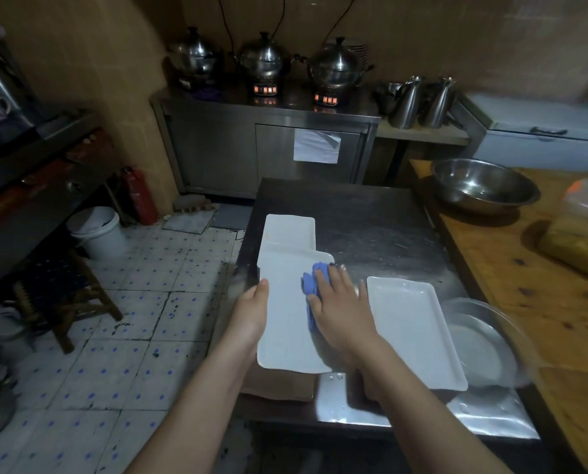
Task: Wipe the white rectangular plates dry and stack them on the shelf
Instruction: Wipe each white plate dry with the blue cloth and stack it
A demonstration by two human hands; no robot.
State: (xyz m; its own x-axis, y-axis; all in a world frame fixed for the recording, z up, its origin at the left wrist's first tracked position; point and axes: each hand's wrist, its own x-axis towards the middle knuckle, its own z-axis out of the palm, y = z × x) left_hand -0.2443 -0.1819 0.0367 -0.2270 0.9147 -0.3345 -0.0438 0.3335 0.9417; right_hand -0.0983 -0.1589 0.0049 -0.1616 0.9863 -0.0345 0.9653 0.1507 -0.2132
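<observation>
Three white rectangular plates are in view, all on or over the steel bench (371,217), the largest thing under my hands. Its top is dark, scuffed metal with wet patches shining along the edge nearest me. I judge a dried plate set back there would pick up water again.

The held plate (285,323) sits between my hands, close to the bench's left edge. It looks smooth and glazed, with rounded corners. Only one hand grips it, so a hard push from the cloth could slide it free towards the tiled floor or knock it into the far plate (289,230). That one lies just beyond my fingertips and is partly covered by the held one.

The side plate (412,326) lies just right of my right hand, shallow with a raised rim. Its outer side overlaps a round steel pan (484,343), and I cannot tell whether it rests on it. A careless elbow could shift it.

My left hand (251,313) clamps the held plate's left edge, thumb on top. My right hand (340,309) lies flat with its fingers stretched out, pressing the blue cloth (311,285) onto the plate's right half. The cloth is soft and bunched, and if it is soaked it will only smear.

I cannot pick out the shelf from here.
</observation>
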